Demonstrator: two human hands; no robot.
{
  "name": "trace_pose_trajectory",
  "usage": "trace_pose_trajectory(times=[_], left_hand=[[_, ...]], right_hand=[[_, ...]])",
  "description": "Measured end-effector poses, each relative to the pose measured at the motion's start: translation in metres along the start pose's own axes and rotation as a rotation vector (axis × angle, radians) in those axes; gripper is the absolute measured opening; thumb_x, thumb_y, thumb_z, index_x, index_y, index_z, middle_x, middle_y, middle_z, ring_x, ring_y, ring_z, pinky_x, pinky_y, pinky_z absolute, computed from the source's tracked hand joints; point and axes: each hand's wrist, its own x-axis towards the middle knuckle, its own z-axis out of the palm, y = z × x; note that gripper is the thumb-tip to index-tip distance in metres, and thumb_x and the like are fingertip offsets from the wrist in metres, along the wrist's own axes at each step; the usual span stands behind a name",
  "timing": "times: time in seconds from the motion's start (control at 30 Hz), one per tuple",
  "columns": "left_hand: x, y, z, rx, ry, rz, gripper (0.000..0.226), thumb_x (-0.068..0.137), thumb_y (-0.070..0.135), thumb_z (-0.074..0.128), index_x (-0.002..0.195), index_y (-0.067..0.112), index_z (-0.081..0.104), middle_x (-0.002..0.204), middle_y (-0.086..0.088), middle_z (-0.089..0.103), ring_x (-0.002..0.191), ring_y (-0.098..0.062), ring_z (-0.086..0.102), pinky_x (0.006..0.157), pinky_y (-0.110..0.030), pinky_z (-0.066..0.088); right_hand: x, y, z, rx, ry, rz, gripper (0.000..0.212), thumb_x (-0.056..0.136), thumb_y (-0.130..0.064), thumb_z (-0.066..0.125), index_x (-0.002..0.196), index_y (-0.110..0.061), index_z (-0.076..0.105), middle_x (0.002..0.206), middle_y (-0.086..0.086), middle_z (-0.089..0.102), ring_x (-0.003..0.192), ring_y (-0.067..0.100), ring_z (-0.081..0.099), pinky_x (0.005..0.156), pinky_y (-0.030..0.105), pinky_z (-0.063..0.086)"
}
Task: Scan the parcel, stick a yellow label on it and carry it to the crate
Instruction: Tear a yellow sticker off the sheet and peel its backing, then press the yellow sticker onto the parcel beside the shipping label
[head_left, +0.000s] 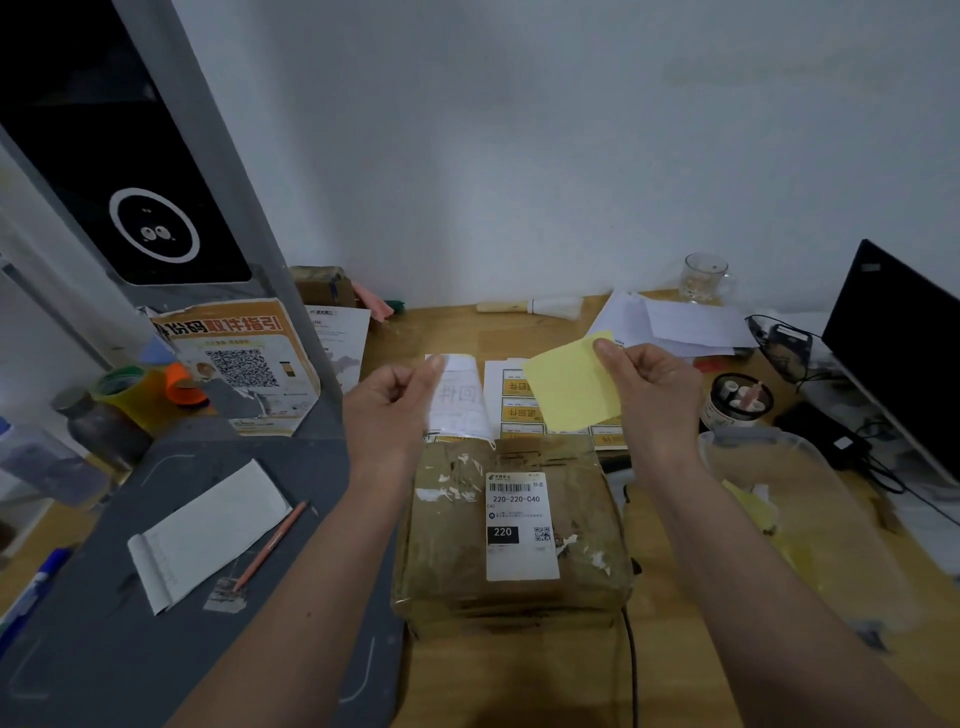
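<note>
Holding both hands up over the parcel (511, 525), a squarish brown package wrapped in glossy, wrinkled tape, flat on the wooden desk (519, 670) between my forearms, white shipping label (519, 525) facing up. On my near left, a white paper slip (205, 535) and an orange pencil (272, 543) lie on the grey scanner base (130, 649). My left hand (389, 410) pinches a thin, translucent backing sheet (460, 397), fingers curled. My right hand (652, 395) pinches the yellow label (571, 384) by its top corner, matte and slightly bent. Behind them lies a sheet of yellow stickers (514, 402). Farther back, loose white papers (675, 325), a glass mug (704, 278), and a dark monitor (904, 353) on the right.
</note>
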Motion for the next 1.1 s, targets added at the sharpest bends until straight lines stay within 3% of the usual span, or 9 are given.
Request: trace_pose_trajectory(times=[0.13,0.23,0.33,0.5,0.67,0.8,0.93,1.03,1.1], left_hand=[[-0.01,0.001,0.026,-0.014,-0.117,-0.038,0.035,0.087,0.03,0.064,0.058,0.013,0.055,0.057,0.005,0.058,0.05,0.001,0.054,0.042,-0.007,0.037],[-0.016,-0.002,0.049,-0.013,-0.211,-0.091,0.036,0.087,0.036,0.063,0.065,0.007,0.06,0.064,-0.005,0.064,0.058,-0.007,0.06,0.047,-0.012,0.042],[-0.025,-0.003,0.078,0.009,-0.295,-0.118,0.042,0.084,0.044,0.063,0.072,0.003,0.063,0.083,-0.023,0.069,0.07,-0.023,0.063,0.059,-0.028,0.046],[-0.045,-0.004,0.13,0.056,-0.418,-0.146,0.055,0.083,0.046,0.063,0.08,-0.008,0.063,0.085,-0.025,0.068,0.075,-0.031,0.065,0.063,-0.036,0.048],[-0.065,-0.001,0.172,0.134,-0.516,-0.186,0.046,0.085,0.045,0.062,0.069,0.002,0.059,0.073,-0.013,0.061,0.069,-0.018,0.057,0.058,-0.025,0.037],[-0.075,0.0,0.193,0.147,-0.534,-0.302,0.032,0.085,0.042,0.064,0.07,0.014,0.062,0.075,0.002,0.063,0.073,-0.011,0.057,0.058,-0.022,0.038],[-0.067,-0.005,0.197,0.032,-0.428,-0.527,0.021,0.08,0.038,0.071,0.089,0.019,0.066,0.095,-0.001,0.066,0.087,-0.017,0.061,0.068,-0.026,0.047],[-0.055,-0.006,0.19,-0.116,-0.297,-0.772,0.019,0.08,0.024,0.073,0.089,0.01,0.064,0.072,-0.004,0.059,0.056,-0.011,0.056,0.045,-0.021,0.04],[-0.049,-0.002,0.182,-0.186,-0.207,-0.911,0.017,0.081,0.019,0.072,0.078,0.008,0.059,0.057,-0.004,0.046,0.034,-0.011,0.044,0.032,-0.016,0.031]], right_hand=[[0.003,0.009,-0.022,-0.078,0.041,0.038,0.036,0.091,-0.025,0.059,0.074,0.008,0.06,0.064,0.01,0.044,0.057,0.012,0.034,0.046,0.013,0.03],[0.009,0.017,-0.048,-0.134,0.093,0.113,0.023,0.093,-0.02,0.055,0.081,-0.003,0.065,0.065,0.002,0.05,0.057,0.008,0.041,0.055,0.02,0.036],[0.014,0.031,-0.083,-0.219,0.188,0.169,0.015,0.093,-0.016,0.053,0.086,-0.01,0.065,0.073,0.003,0.056,0.067,0.011,0.048,0.063,0.025,0.04],[0.017,0.062,-0.14,-0.292,0.366,0.288,0.015,0.094,-0.013,0.052,0.102,-0.01,0.064,0.088,0.005,0.061,0.073,0.017,0.054,0.06,0.028,0.043],[0.019,0.095,-0.182,-0.314,0.474,0.418,0.018,0.09,-0.014,0.058,0.107,-0.015,0.053,0.106,0.009,0.061,0.088,0.022,0.058,0.069,0.035,0.047],[0.025,0.112,-0.196,-0.455,0.318,0.56,0.045,0.084,-0.026,0.065,0.123,-0.013,0.047,0.126,0.013,0.052,0.113,0.031,0.052,0.088,0.046,0.049],[0.027,0.09,-0.177,-0.517,0.016,0.341,0.05,0.084,-0.015,0.062,0.131,-0.014,0.046,0.138,0.009,0.043,0.13,0.03,0.038,0.105,0.051,0.037],[0.021,0.066,-0.151,-0.48,-0.326,0.191,0.083,0.076,-0.015,0.071,0.144,-0.022,0.025,0.147,0.001,0.027,0.138,0.02,0.022,0.113,0.044,0.026],[0.013,0.057,-0.127,-0.516,-0.388,0.075,0.096,0.067,-0.027,0.08,0.143,-0.027,0.022,0.144,-0.003,0.025,0.136,0.014,0.021,0.112,0.036,0.024]])
